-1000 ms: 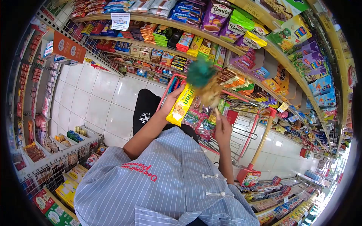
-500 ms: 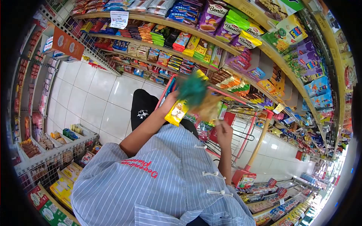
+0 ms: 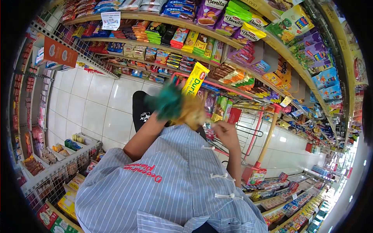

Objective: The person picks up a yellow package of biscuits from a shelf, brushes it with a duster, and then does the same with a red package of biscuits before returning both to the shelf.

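Between the snack shelves of a small shop, my left hand (image 3: pixel 179 82) had its grip closed on the lower end of a yellow snack pack (image 3: pixel 196 79), holding it upright above the red trolley (image 3: pixel 229 88). A blur of feathers hid most of the fingers, so I could tell that the pack was held fast but not how. My right hand (image 3: pixel 225 130) was curled shut, low and near my chest, round what I took to be the handle of a feather duster (image 3: pixel 169 103). Its teal-and-tan head was smeared by motion just below the pack and across my left wrist; whether the feathers touched the pack I could not tell. I judged the step in hand to be the dusting of this one pack, lifted clear of the other stock. The next move, as I read it, called for a firm hold on the pack while the feathers passed over it. After that it would need a free slot, either among the packets in the trolley or on the shelves (image 3: pixel 128 16) just beyond. Around the hands were rows of bright biscuit and wafer packs, a white tiled floor (image 3: pixel 97 105) to the left, and a wire bin (image 3: pixel 62 161) of sweets by my left elbow. My striped shirt (image 3: pixel 167 182) filled the foreground.
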The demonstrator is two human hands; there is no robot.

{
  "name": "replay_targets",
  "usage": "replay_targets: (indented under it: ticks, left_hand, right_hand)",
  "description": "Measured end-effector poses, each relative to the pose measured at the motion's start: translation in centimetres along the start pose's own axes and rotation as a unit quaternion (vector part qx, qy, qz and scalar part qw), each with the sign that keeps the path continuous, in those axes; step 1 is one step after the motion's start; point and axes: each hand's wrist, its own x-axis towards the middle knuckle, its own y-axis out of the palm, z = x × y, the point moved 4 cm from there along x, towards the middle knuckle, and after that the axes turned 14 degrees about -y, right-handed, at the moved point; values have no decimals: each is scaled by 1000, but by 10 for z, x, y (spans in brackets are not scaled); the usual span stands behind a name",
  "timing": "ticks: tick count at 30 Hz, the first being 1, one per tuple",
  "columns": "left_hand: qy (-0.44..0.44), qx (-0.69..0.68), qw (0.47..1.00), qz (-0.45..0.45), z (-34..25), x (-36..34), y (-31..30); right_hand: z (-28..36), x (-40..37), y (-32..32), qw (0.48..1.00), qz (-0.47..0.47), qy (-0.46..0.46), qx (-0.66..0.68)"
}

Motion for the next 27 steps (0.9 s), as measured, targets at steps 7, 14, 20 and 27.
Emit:
replay_targets:
  ticks: [7, 14, 20, 27]
  left_hand:
    - [54, 28, 985, -163, -1, -2, 85]
    - [154, 115, 948, -253, -12, -9, 82]
    - [124, 135, 951, -247, -9, -9, 86]
    - [88, 101, 963, -236, 0, -5, 64]
  right_hand:
    - [-43, 13, -45, 968, -233, 47, -79]
    - [-28, 3, -17, 992, -72, 48, 90]
    - [-16, 14, -4, 997, 5, 34, 64]
    - [-14, 18, -29, 995, -78, 43, 48]
